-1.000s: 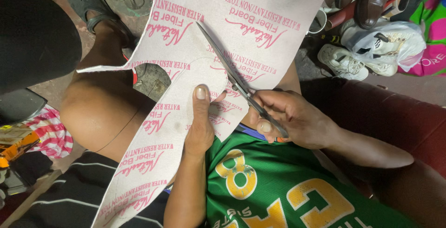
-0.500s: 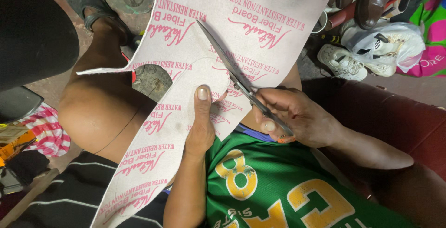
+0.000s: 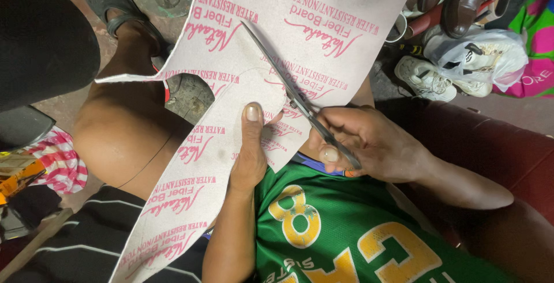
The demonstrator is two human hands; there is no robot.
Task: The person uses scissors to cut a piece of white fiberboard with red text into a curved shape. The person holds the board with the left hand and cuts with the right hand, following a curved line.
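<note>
One fibre board sheet (image 3: 323, 23), pale with pink print, lies across the person's lap. The left hand (image 3: 251, 150) pinches its cut edge, thumb on top. The right hand (image 3: 369, 141) grips one pair of scissors (image 3: 294, 95), blades lying on the sheet.

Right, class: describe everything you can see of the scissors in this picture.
The scissors are metal, with long, slim, dull grey blades. The blades look nearly shut, pointing up and to the left, lying across the pale printed board where a curved cut runs. The handles are hidden inside the right hand, which holds them. The left hand steadies the board beside the blades, thumb on top.
</note>
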